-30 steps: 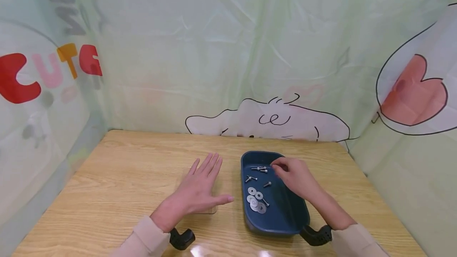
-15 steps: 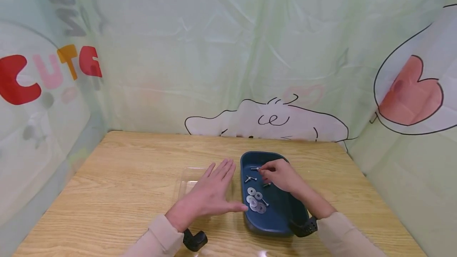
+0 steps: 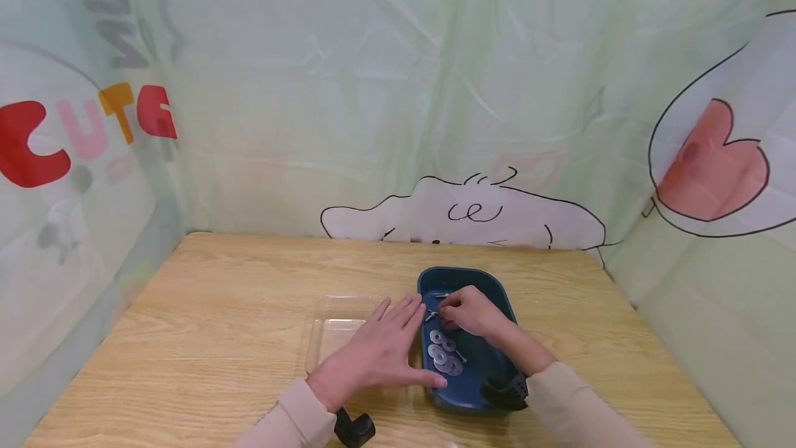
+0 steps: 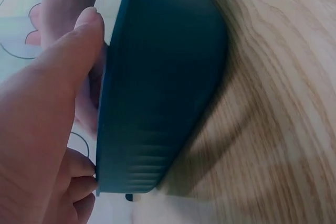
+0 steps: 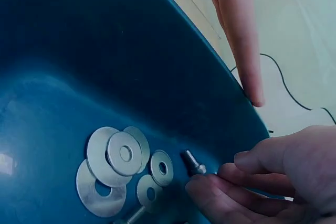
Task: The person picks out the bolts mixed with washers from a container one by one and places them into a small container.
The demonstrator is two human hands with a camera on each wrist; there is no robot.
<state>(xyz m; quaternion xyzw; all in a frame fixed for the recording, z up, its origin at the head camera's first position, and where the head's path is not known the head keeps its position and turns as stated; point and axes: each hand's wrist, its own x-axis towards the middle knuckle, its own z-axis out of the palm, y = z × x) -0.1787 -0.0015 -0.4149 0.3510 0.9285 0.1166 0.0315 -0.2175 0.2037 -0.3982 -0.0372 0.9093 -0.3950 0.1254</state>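
The place is a tabletop workstation enclosed by hanging sheeting (image 3: 280,88); the type of building cannot be determined. The pale green, creased sheeting screens the wood-grain table (image 3: 236,282) at the back and both sides, bearing "CUTE" lettering (image 3: 87,148) and a line-drawn cartoon figure (image 3: 423,216).
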